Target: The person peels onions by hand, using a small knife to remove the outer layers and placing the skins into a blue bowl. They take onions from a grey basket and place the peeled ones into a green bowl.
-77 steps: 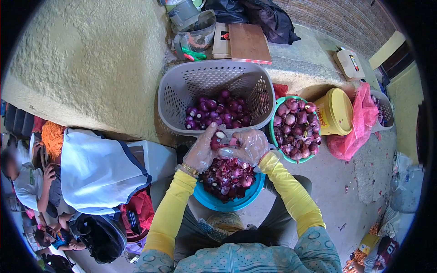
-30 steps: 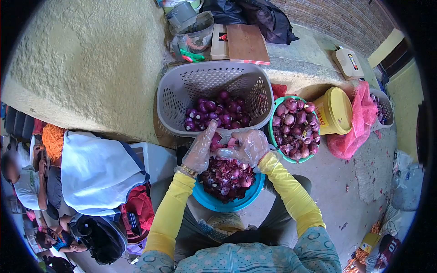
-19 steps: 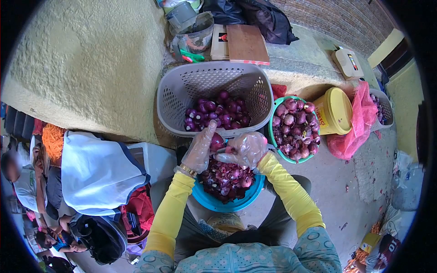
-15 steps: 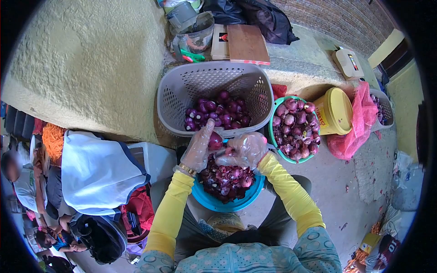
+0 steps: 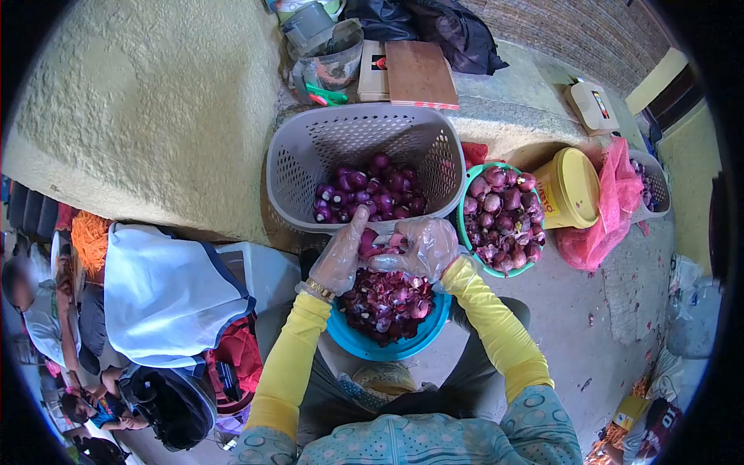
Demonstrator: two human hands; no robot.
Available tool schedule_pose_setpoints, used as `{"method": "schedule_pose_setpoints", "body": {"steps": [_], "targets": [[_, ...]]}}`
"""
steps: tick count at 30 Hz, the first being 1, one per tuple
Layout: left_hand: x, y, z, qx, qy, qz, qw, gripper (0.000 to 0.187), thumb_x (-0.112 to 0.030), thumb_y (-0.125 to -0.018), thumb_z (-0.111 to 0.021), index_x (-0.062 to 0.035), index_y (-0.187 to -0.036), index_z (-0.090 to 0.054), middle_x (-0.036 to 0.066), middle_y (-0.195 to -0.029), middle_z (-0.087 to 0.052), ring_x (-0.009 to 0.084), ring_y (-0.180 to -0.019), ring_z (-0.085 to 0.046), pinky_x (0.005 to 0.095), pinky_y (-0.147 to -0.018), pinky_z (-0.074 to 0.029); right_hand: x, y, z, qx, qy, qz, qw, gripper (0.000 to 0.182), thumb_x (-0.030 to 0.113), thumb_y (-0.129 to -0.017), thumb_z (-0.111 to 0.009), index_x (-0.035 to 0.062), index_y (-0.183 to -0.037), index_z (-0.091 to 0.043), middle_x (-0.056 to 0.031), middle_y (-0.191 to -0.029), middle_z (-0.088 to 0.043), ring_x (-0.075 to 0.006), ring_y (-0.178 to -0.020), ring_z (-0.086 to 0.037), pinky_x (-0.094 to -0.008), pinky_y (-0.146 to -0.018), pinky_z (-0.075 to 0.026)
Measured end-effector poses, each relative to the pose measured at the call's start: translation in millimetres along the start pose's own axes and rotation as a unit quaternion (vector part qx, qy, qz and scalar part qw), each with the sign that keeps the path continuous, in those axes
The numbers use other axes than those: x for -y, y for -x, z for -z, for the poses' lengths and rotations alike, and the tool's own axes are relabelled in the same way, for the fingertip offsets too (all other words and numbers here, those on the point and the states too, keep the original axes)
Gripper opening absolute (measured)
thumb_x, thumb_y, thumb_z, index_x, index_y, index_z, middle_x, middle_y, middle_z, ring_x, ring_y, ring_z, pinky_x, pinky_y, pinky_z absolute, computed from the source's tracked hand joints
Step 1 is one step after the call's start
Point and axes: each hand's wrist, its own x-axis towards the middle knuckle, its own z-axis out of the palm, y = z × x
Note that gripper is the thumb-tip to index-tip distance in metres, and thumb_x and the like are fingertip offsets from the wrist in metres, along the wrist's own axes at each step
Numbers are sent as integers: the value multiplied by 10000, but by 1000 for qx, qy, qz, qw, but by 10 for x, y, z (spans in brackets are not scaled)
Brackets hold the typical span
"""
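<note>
My left hand [image 5: 339, 254], in a clear plastic glove, is closed around a red onion [image 5: 367, 242] with the thumb pointing up. Against the onion's right side, my gloved right hand [image 5: 428, 246] has its fingers curled in, with pinkish onion skin [image 5: 394, 242] at the fingertips. Whether a small blade is also in that hand is hidden. Below both hands, a blue basin [image 5: 403, 353] holds a heap of loose red onion skins [image 5: 387, 306]. Just beyond them stands a grey perforated basket [image 5: 364, 116] with peeled purple onions [image 5: 372, 190] in its bottom.
To the right, a green basket [image 5: 469, 232] is full of unpeeled onions. Past it are a yellow lidded bucket [image 5: 577, 190] and a pink mesh sack [image 5: 585, 248]. A wooden board [image 5: 422, 74] lies on the ledge behind. Other people [image 5: 46, 310] are at the far left.
My right hand has shifted slightly up and turned against the onion, and pinkish skin now shows between the hands. The left hand keeps its hold, nearly still.
</note>
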Motion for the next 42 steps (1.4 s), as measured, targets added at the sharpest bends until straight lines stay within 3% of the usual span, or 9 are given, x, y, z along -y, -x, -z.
{"method": "schedule_pose_setpoints", "body": {"steps": [9,11,23,25,29,32,34,37,42], "targets": [[20,-9,39,-21,-20,18,999,698,-647,-1032,-442,-27,-1301,-616,85,-1206,-674,157,-1071,-659,349,-896,-569,37,0,4,17,29,-8,999,596,705,-700,-794,114,-700,-709,-109,-631,-643,-330,-621,-671,-437,-603,-535],[79,-30,88,-34,-26,24,999,686,-643,-1032,-449,-32,-1294,-616,78,-1186,-675,152,-1057,-660,347,-884,-575,132,-32,121,86,40,-42,995,551,629,-772,-784,83,-773,-705,-147,-736,-696,-357,-729,-701,-457,-688,-550],[20,0,2,-47,-4,24,999,626,-620,-1031,-482,-61,-1275,-621,59,-1146,-670,142,-1033,-651,350,-833,-584,81,-31,95,139,69,-48,987,554,657,-839,-706,106,-823,-763,-162,-736,-707,-364,-716,-703,-464,-691,-551],[-43,50,-5,-49,-49,23,997,663,-707,-988,-482,-88,-1135,-672,23,-1012,-649,116,-934,-625,305,-868,-538,21,-10,27,132,77,-25,988,580,694,-824,-694,119,-787,-762,-138,-685,-691,-342,-663,-692,-446,-662,-551],[46,2,85,-59,-94,-19,994,662,-712,-981,-493,-88,-1140,-649,16,-986,-623,121,-909,-613,301,-856,-528,28,8,-10,147,71,4,987,603,736,-800,-685,140,-770,-773,-111,-630,-680,-321,-606,-681,-436,-639,-555],[-15,35,14,-102,6,16,995,621,-661,-1001,-511,-84,-1202,-623,32,-1029,-631,141,-945,-625,339,-863,-548,83,-7,51,138,77,-12,987,594,711,-768,-740,118,-746,-754,-112,-633,-678,-328,-612,-684,-433,-625,-552],[39,-35,129,-28,75,32,996,589,-570,-1037,-513,-53,-1305,-600,85,-1238,-642,184,-1105,-635,395,-897,-576,62,-17,77,96,76,2,992,591,704,-774,-738,114,-750,-728,-123,-651,-676,-340,-637,-689,-451,-631,-547],[12,-15,90,-7,121,20,992,577,-545,-1028,-551,-58,-1336,-579,94,-1262,-631,202,-1140,-635,412,-899,-588,24,-14,142,57,58,-12,997,603,693,-755,-761,95,-762,-686,-129,-680,-671,-350,-661,-693,-462,-623,-541],[-87,35,63,19,40,16,999,544,-514,-1028,-566,-73,-1345,-580,81,-1261,-647,189,-1126,-653,408,-877,-606,-43,-9,173,16,73,-31,997,609,701,-747,-760,99,-809,-700,-138,-725,-688,-349,-687,-700,-467,-615,-540]]}}
